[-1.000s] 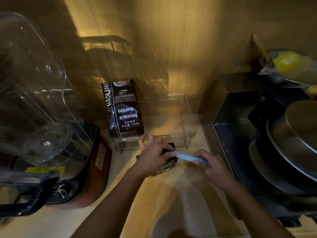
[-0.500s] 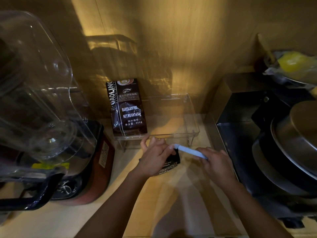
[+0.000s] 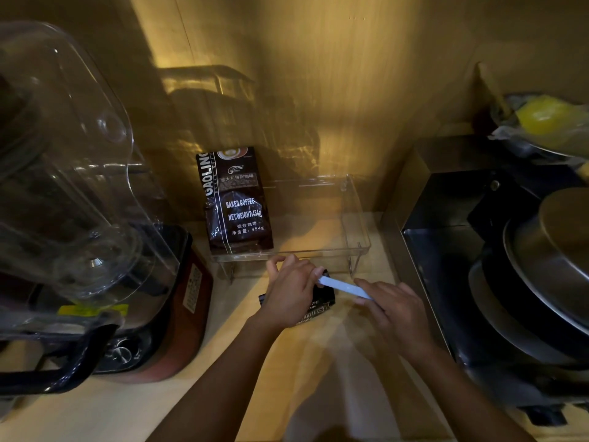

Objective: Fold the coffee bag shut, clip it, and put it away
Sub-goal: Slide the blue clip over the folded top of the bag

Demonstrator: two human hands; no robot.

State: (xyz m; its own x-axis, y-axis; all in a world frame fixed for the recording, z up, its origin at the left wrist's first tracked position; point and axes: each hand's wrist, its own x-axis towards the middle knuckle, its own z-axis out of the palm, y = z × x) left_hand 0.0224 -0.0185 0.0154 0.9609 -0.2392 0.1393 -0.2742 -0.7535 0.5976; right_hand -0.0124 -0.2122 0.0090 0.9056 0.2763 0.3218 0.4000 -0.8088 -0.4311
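A small black coffee bag (image 3: 320,306) with pale lettering lies on the wooden counter, mostly covered by my left hand (image 3: 291,290), which grips its folded top. A pale blue bag clip (image 3: 344,287) runs along that top edge. My right hand (image 3: 393,309) holds the clip's right end, fingers closed on it, while my left thumb touches its left end. Whether the clip is clamped on the bag cannot be told.
A clear acrylic shelf tray (image 3: 357,218) stands just behind, holding a large dark GAOLING coffee bag (image 3: 237,202) at its left. A blender with a clear jug (image 3: 73,193) fills the left. A steel box and stacked pans (image 3: 548,266) crowd the right.
Both hands with the bag and clip have shifted slightly away from me, toward the tray's front edge. The clip now lies closer along the bag's top.
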